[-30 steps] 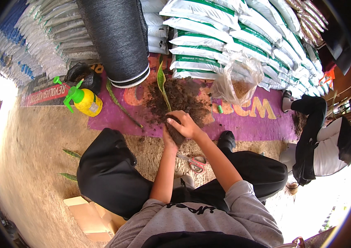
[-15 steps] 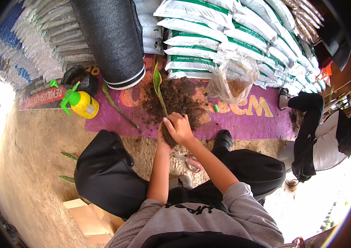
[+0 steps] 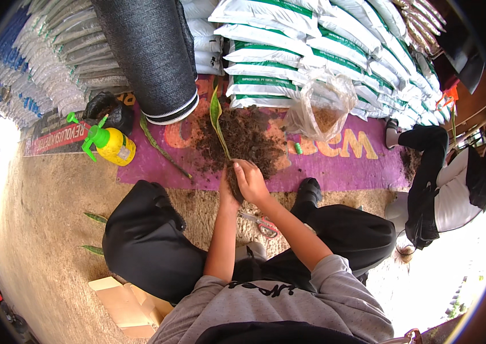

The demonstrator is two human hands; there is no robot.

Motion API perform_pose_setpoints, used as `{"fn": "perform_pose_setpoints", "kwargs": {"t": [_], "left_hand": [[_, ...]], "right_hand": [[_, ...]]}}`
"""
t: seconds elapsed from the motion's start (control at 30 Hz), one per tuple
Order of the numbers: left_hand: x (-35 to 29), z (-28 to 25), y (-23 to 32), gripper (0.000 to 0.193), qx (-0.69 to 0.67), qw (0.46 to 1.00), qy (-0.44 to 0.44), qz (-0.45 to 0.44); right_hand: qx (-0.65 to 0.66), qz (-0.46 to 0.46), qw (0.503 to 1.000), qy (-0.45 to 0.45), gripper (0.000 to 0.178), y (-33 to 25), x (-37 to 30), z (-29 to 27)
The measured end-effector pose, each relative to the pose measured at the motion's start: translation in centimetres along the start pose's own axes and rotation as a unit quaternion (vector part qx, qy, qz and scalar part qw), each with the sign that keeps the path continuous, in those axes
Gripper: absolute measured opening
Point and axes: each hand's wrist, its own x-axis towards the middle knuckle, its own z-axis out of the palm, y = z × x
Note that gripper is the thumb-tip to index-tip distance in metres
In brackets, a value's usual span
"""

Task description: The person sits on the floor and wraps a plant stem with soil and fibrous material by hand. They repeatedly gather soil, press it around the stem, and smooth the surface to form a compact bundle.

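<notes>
A snake plant leaf [image 3: 217, 117], green with yellow edges, stands upright between my hands, its base in a dark lump of soil [image 3: 235, 188]. My left hand [image 3: 227, 190] cups the lump from the left, fingers mostly hidden. On the other side, my right hand [image 3: 251, 181] is closed round the lump and the leaf's base, its fingers pressed together. Just beyond them a loose heap of dark soil [image 3: 243, 137] is spread over a purple banner [image 3: 334, 175]. Red-handled scissors [image 3: 266, 226] lie on the ground below my right wrist.
Left of the heap are another long leaf [image 3: 160, 146], a yellow spray bottle [image 3: 118, 147] and a black bag [image 3: 111, 112]. A clear plastic bag of brown material [image 3: 324, 117] stands right, before stacked white sacks [image 3: 266, 83]. Another person [image 3: 455, 189] is at far right.
My right hand's fingers have shifted slightly down and closer round the soil lump. The leaf and my left hand stay almost in place.
</notes>
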Motion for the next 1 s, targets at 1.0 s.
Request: {"fn": "perform_pose_setpoints", "kwargs": {"t": [1.0], "left_hand": [[-1.6, 1.4, 1.6, 0.034, -0.003, 0.999, 0.030, -0.015]], "right_hand": [[-0.119, -0.062, 0.991, -0.017, 0.027, -0.4, -1.1, 0.7]]}}
